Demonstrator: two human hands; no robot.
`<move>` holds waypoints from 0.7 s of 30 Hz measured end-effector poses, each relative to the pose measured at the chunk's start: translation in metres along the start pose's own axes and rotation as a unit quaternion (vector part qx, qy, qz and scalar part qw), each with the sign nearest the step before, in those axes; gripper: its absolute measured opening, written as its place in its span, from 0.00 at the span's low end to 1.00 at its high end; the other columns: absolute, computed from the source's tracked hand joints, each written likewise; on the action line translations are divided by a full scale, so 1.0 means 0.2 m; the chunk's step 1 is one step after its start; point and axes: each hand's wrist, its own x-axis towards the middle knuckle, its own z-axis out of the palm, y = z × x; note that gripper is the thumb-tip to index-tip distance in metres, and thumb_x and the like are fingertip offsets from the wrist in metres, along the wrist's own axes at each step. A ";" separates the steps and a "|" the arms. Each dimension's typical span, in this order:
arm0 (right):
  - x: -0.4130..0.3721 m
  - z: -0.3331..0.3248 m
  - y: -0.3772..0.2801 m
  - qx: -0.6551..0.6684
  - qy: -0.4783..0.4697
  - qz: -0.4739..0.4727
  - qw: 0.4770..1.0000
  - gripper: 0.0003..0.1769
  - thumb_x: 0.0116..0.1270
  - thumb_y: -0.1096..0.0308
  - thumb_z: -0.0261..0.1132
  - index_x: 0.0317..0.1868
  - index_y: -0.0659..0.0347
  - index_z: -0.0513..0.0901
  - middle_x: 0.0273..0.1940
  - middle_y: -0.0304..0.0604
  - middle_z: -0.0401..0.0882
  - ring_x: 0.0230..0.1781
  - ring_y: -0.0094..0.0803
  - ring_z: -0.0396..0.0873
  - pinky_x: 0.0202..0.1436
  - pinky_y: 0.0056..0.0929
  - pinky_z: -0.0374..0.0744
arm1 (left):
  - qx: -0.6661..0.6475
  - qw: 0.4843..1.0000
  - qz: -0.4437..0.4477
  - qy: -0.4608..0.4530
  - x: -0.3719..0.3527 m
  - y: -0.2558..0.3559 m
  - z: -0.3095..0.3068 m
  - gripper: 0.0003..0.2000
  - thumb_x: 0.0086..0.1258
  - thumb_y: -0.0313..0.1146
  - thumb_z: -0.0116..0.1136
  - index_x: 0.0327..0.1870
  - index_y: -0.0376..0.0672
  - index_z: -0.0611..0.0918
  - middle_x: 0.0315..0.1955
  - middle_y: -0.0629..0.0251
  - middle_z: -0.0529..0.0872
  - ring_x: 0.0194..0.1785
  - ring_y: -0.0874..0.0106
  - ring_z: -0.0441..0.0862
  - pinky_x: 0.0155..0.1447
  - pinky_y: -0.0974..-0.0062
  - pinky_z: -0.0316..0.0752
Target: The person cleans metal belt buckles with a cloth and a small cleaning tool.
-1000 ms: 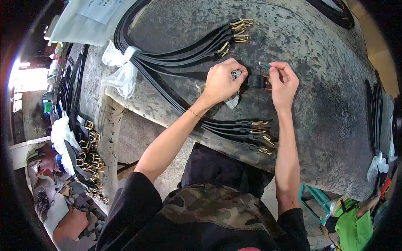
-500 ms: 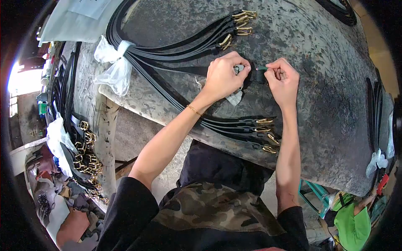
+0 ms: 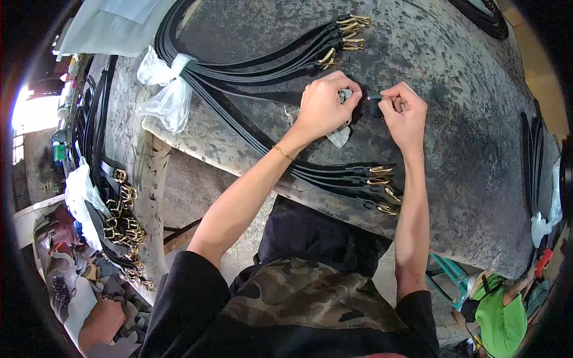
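Observation:
My left hand (image 3: 327, 104) is closed on a crumpled grey-white cloth (image 3: 339, 136), parts of which stick out at the thumb and below the palm. A black strap (image 3: 271, 95) from the bundle runs in under that hand. To its right, my right hand (image 3: 406, 113) pinches a thin green stick-like tool (image 3: 376, 97), its tip pointing at my left hand. What the tip touches is too small to make out. The black straps (image 3: 233, 74) fan out on both sides of my left forearm, with gold buckles (image 3: 352, 30) at their ends. White plastic (image 3: 179, 68) ties them together.
The worn grey work table (image 3: 465, 161) has a curved front edge. More black straps with gold buckles (image 3: 125, 218) hang at the left above leather scraps (image 3: 104, 322). Another strap bundle (image 3: 534, 161) lies at the right edge. Beyond it sits a person in a green top (image 3: 504, 322).
The view has shifted slightly, so the straps and buckles appear a little to the right. My hands keep the same grips, close together, and the green tool is tilted a little differently.

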 end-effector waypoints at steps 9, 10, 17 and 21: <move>0.02 -0.07 0.05 0.214 0.038 0.139 0.966 0.03 0.65 0.78 0.60 0.37 0.67 0.80 0.23 0.29 0.69 0.21 0.15 0.63 0.25 0.19 0.63 | -0.008 0.997 -0.070 0.009 0.02 0.05 -0.03 0.09 0.64 0.35 0.64 0.36 0.39 0.85 0.28 0.60 0.85 0.24 0.71 0.77 0.33 0.74 0.71; 0.02 -0.07 0.06 0.269 0.039 0.136 0.953 0.03 0.66 0.77 0.59 0.37 0.67 0.80 0.23 0.30 0.68 0.20 0.16 0.63 0.24 0.20 0.64 | 0.016 0.993 -0.113 -0.008 0.02 0.07 -0.04 0.10 0.64 0.36 0.64 0.37 0.39 0.85 0.27 0.60 0.86 0.25 0.70 0.79 0.35 0.74 0.73; 0.03 -0.08 0.08 0.397 0.064 0.147 0.904 0.05 0.67 0.79 0.57 0.39 0.69 0.79 0.24 0.33 0.67 0.23 0.19 0.63 0.28 0.23 0.66 | 0.014 0.996 0.090 0.000 -0.02 0.01 -0.03 0.11 0.57 0.38 0.69 0.39 0.43 0.86 0.35 0.62 0.85 0.41 0.63 0.85 0.46 0.69 0.77; 0.01 -0.10 0.09 0.445 0.053 0.129 0.885 0.05 0.67 0.79 0.57 0.41 0.71 0.78 0.27 0.34 0.67 0.26 0.19 0.64 0.33 0.26 0.69 | 0.076 0.986 0.144 -0.038 -0.05 0.03 -0.02 0.14 0.50 0.40 0.74 0.37 0.48 0.88 0.39 0.68 0.84 0.43 0.61 0.84 0.47 0.68 0.78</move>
